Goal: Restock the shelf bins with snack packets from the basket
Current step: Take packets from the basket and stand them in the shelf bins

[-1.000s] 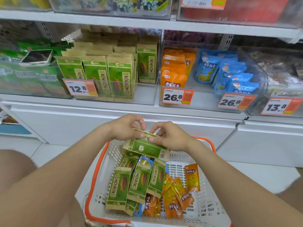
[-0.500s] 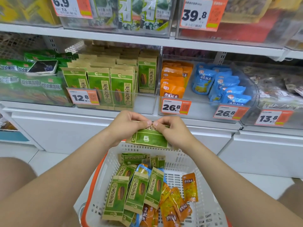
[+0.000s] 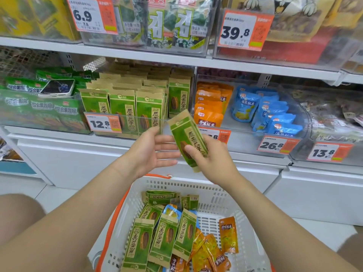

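Bin of matching packets above left hand. Left hand open, fingers spread, just beside green packet; contact unclear. Packet tilted, gripped by right hand, thumb across front. Basket below both hands.

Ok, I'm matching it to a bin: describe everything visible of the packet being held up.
The held packet is a flat paper-looking pouch, green front with tan borders, dark characters and a seed picture. It tilts, top up-left. The right hand grips its lower half, thumb across the front; the left hand is open beside it.
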A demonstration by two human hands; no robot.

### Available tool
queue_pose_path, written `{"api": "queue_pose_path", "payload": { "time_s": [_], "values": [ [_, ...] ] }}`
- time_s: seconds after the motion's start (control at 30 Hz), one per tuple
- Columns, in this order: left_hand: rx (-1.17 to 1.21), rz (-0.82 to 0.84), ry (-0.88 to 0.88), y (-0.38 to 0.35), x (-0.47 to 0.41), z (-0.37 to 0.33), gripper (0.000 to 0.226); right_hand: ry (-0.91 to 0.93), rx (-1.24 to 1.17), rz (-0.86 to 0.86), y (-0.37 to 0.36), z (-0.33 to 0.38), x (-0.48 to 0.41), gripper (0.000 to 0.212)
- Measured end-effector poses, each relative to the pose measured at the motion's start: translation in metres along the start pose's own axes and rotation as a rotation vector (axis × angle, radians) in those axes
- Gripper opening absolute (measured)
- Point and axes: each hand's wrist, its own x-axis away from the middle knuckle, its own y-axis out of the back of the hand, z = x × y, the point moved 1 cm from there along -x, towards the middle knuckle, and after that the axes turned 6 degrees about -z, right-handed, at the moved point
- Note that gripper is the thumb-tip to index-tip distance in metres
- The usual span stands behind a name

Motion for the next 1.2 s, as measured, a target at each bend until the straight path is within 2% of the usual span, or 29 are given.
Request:
{"api": "queue_pose_path", "payload": {
  "time_s": [0.03, 0.1, 0.17, 0.27, 0.37, 0.4, 0.5, 0.53, 0.67, 0.73, 0.87, 0.97, 1.07, 1.2],
  "values": [
    [-0.116, 0.023, -0.052, -0.001, 0.001, 0.0, 0.058, -0.07, -0.084, -0.044, 0.001, 0.003, -0.001, 0.02],
    [-0.277, 0.109, -0.154, -0.006, 0.007, 0.002, 0.044, -0.175, -0.249, -0.057, 0.001, 0.01, 0.0, 0.022],
    [-0.289, 0.183, -0.217, -0.011, 0.013, 0.004, 0.033, -0.236, -0.351, -0.013, 0.0, 0.017, 0.002, 0.023],
    [-0.253, 0.182, -0.304, -0.012, 0.016, 0.003, 0.028, -0.284, -0.334, -0.001, -0.003, 0.02, 0.004, 0.023],
    [-0.35, 0.147, -0.363, -0.009, 0.017, -0.004, 0.025, -0.223, -0.137, -0.081, 0.001, 0.013, 0.001, 0.026],
    [-0.418, 0.148, -0.395, -0.007, 0.016, -0.004, 0.024, -0.22, -0.151, -0.103, 0.004, 0.012, 0.0, 0.022],
    [-0.569, 0.149, -0.508, -0.001, 0.013, -0.005, 0.022, -0.184, -0.317, -0.109, 0.017, 0.02, -0.003, 0.049],
    [-0.6, 0.137, -0.55, 0.001, 0.012, -0.006, 0.022, -0.143, -0.308, -0.093, 0.021, 0.022, -0.005, 0.052],
    [-0.631, 0.109, -0.649, 0.005, 0.009, -0.016, 0.025, -0.009, -0.083, -0.054, 0.025, 0.026, -0.016, 0.025],
    [-0.624, 0.063, -0.698, 0.005, 0.01, -0.023, 0.025, 0.048, -0.042, -0.097, 0.028, 0.031, -0.02, 0.021],
    [-0.905, -0.25, -0.97, 0.01, 0.011, -0.042, 0.039, 0.16, -0.067, -0.389, 0.039, 0.053, -0.032, 0.019],
    [-1.085, -0.392, -1.126, 0.016, 0.006, -0.052, 0.046, 0.226, -0.089, -0.563, 0.044, 0.067, -0.047, 0.017],
    [-1.251, -0.491, -1.14, 0.018, 0.002, -0.058, 0.068, 0.27, 0.023, -0.571, 0.041, 0.071, -0.07, 0.017],
    [-1.408, -0.493, -1.021, 0.022, -0.009, -0.064, 0.091, 0.255, 0.222, -0.437, 0.028, 0.066, -0.102, 0.018]
  ]
}}
